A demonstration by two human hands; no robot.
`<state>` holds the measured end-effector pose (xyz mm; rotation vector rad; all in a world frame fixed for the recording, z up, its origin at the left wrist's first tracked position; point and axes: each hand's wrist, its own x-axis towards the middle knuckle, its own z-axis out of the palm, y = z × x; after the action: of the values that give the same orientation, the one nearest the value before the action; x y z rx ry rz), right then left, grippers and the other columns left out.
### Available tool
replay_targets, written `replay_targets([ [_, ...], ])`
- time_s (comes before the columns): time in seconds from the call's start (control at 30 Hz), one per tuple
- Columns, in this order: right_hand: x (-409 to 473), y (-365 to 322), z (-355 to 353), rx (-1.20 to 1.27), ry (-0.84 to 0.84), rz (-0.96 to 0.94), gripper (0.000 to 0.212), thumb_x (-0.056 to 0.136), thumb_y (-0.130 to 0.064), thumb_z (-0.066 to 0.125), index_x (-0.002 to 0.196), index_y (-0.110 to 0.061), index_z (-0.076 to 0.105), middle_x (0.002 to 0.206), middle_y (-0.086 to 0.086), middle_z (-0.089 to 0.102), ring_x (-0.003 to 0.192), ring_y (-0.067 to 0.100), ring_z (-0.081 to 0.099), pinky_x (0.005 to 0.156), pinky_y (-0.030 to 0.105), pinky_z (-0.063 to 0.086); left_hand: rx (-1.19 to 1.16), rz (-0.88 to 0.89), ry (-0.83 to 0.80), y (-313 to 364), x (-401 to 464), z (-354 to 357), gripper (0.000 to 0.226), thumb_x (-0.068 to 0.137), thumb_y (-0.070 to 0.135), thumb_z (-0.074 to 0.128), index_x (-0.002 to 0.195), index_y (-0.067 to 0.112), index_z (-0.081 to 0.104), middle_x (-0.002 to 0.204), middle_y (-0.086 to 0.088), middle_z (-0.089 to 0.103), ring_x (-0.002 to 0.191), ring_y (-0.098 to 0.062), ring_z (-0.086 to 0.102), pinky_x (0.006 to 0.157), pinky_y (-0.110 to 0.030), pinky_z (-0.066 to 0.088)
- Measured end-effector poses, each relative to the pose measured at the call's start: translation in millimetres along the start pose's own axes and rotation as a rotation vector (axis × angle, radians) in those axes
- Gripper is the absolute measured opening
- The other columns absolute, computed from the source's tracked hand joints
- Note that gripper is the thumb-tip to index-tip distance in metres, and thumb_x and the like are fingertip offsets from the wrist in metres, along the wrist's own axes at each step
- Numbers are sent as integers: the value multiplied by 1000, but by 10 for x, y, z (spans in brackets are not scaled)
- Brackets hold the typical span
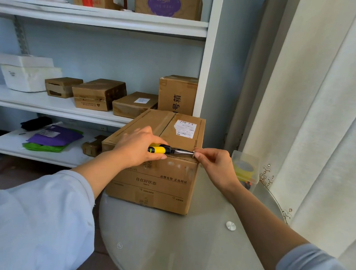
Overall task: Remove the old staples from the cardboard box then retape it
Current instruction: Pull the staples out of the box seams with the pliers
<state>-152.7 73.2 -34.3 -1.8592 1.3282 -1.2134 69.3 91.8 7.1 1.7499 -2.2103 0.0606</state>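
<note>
A brown cardboard box [158, 181] with printed text and a white shipping label stands on a round glass table [177, 244]. My left hand [137, 147] grips the yellow-and-black handles of needle-nose pliers [172, 150], which lie along the box's front top edge and point right. The jaw tips reach the box's front right top corner. There my right hand [212, 163] pinches a small metal staple [194, 152] at the tips with thumb and forefinger.
A clear plastic tub [245, 171] holding a yellowish tape roll stands on the table just right of the box. White shelves [57, 108] with several cardboard boxes stand behind. A pale curtain [318, 121] hangs at the right.
</note>
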Motion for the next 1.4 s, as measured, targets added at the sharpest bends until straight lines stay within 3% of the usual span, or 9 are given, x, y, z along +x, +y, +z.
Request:
replay_targets([
  [0.13, 20, -56, 27, -54, 30, -17, 21, 93, -26, 60, 106, -16, 73, 103, -4, 71, 99, 10, 62, 89, 28, 51, -34, -20, 12, 5, -26, 10, 43, 83, 52, 59, 126, 44, 53, 96, 7, 41, 91, -10, 38, 75, -30, 34],
  [0.47, 67, -78, 69, -109, 88, -1, 20, 89, -34, 64, 98, -21, 76, 95, -6, 72, 90, 12, 65, 81, 41, 57, 19, -6, 2, 1, -104, 7, 52, 82, 60, 56, 131, 49, 45, 103, 9, 39, 98, -7, 34, 82, -31, 34],
  [0.7, 62, -70, 53, -86, 94, 13, 19, 89, -32, 64, 97, -19, 75, 94, -5, 72, 89, 12, 65, 81, 40, 57, 130, 52, 3, 56, -54, -50, 43, 86, 55, 55, 128, 49, 49, 98, 6, 40, 99, -12, 40, 81, -32, 31],
  [1.0, 87, -83, 60, -74, 60, 40, 12, 87, -26, 68, 91, -17, 75, 91, -2, 72, 87, 13, 65, 84, 40, 56, 36, 35, -8, 8, -37, -30, 42, 83, 56, 57, 124, 49, 53, 90, 8, 37, 89, -10, 38, 74, -31, 29],
  [1.23, 134, -130, 77, -19, 73, 64, 10, 89, -30, 65, 81, -25, 68, 87, -3, 70, 85, 14, 65, 80, 44, 58, -99, 10, 25, -11, -29, 19, 45, 83, 54, 59, 126, 42, 56, 86, 9, 37, 85, -9, 37, 69, -28, 31],
  [1.4, 126, -157, 56, -13, 60, 60, 10, 89, -30, 65, 80, -25, 68, 88, -3, 71, 86, 13, 65, 81, 44, 57, -31, 48, 2, -43, -51, 17, 46, 84, 54, 58, 128, 45, 51, 94, 7, 39, 94, -11, 38, 72, -29, 31],
])
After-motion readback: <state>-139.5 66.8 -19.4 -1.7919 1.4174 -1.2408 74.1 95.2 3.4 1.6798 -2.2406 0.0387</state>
